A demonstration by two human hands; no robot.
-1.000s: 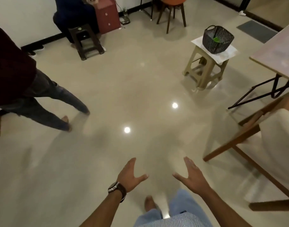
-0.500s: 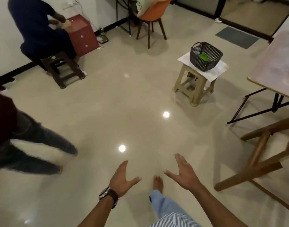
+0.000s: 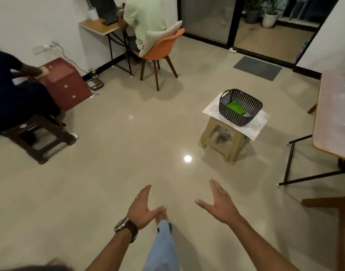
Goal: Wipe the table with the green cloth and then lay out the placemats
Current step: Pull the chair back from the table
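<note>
Basket (image 3: 240, 107), dark and slatted, sits right of centre on a placemat (image 3: 255, 125) atop a beige stool (image 3: 224, 142), holding the green cloth (image 3: 235, 108). Since half a second ago the view has tilted up, and the stool looms nearer. Left hand (image 3: 142, 209) and right hand (image 3: 219, 205) hover empty at bottom centre, fingers spread. Table (image 3: 333, 114) at right edge. No legible writing.

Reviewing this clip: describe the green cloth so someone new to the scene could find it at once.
Start at the low beige plastic stool on the floor, left of the table. A patterned placemat covers its top, and a dark slatted basket stands on that. The green cloth lies folded inside, the only bright green thing there.
</note>
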